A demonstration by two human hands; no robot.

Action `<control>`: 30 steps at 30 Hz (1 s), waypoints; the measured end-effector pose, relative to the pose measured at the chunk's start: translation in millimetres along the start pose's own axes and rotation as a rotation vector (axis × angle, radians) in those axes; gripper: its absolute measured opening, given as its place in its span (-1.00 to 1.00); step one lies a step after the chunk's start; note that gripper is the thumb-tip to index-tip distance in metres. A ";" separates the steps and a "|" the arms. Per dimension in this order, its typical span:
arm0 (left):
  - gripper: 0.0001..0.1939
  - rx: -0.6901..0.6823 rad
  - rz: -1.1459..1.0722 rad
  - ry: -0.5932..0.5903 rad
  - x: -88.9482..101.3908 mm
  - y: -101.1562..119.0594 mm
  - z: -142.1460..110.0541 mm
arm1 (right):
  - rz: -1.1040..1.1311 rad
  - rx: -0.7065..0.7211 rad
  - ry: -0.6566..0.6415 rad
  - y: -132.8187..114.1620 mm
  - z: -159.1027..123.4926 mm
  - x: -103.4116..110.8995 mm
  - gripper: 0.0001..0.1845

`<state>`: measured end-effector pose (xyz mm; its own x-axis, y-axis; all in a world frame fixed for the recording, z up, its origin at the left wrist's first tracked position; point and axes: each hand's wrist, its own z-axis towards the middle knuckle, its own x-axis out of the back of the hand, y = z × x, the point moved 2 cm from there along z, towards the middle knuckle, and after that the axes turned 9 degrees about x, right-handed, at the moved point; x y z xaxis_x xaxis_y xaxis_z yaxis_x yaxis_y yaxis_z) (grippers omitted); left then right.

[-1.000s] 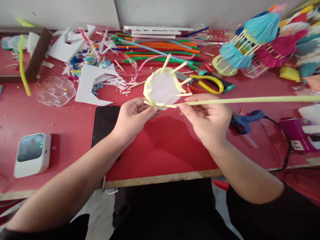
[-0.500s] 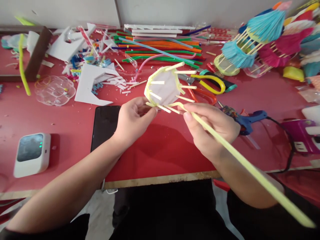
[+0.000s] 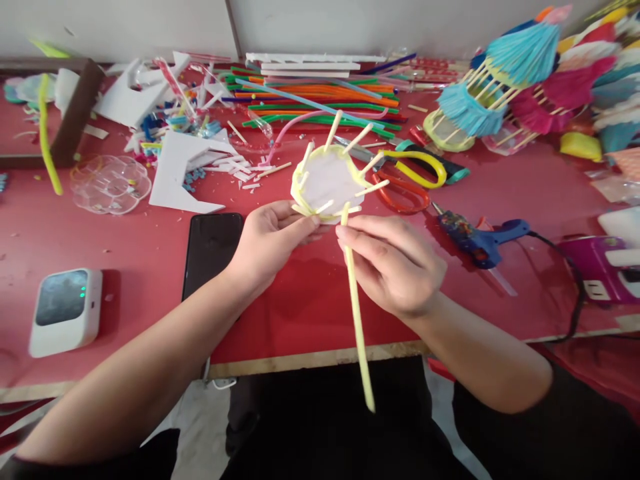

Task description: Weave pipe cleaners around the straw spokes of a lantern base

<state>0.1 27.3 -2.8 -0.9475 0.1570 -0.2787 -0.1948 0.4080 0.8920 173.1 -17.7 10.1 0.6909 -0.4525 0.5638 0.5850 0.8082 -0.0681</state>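
A pale yellow strip [image 3: 359, 327] hangs toward the person from the right grip [image 3: 397, 263], thumb and fingers pinched closed near its upper end; it looks light, soft and easily bent, best taken near an end. The left grip [image 3: 267, 240], also pinched, has the near left rim of a white disc [image 3: 333, 177] held above the red surface [image 3: 300, 307]. The disc seems light and fairly stiff, with the rim the safest hold; the thin sticks [image 3: 359, 137] around it (easily knocked askew, by their look) call for care. Beyond, neither scissors [image 3: 407, 155] nor blue model [image 3: 470, 110] shows readable writing or a brand.
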 end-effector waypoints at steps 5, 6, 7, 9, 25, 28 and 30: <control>-0.86 0.064 -0.082 -0.047 -1.7 2.5 -0.7 | 0.058 0.006 -0.006 0.4 0.9 -6.3 -0.63; -0.86 0.073 -0.087 -0.039 -1.4 2.8 -0.6 | 0.065 0.010 -0.010 0.9 1.2 -7.6 -0.65; -0.86 0.080 -0.087 -0.029 -1.0 3.1 -0.4 | 0.072 0.012 -0.017 1.6 1.4 -8.8 -0.67; -0.86 0.092 -0.079 -0.012 0.0 3.2 0.6 | 0.086 0.010 -0.040 3.2 1.2 -10.9 -0.69; -0.89 0.143 -0.124 0.085 11.8 3.8 10.6 | 0.234 -0.146 -0.037 16.4 3.6 -7.6 -0.77; -0.88 0.064 -0.128 0.107 14.1 6.0 10.9 | 0.185 -0.169 -0.084 20.4 1.0 -7.7 -0.75; -0.93 -0.018 -0.059 0.124 13.8 7.6 9.2 | 0.209 -0.188 -0.121 22.8 -2.5 -8.0 -0.70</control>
<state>-12.2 40.8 -3.2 -0.9581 0.0204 -0.2857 -0.2545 0.3969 0.8819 182.0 3.4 2.0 0.7554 -0.2262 0.6150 0.5116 0.7900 -0.3379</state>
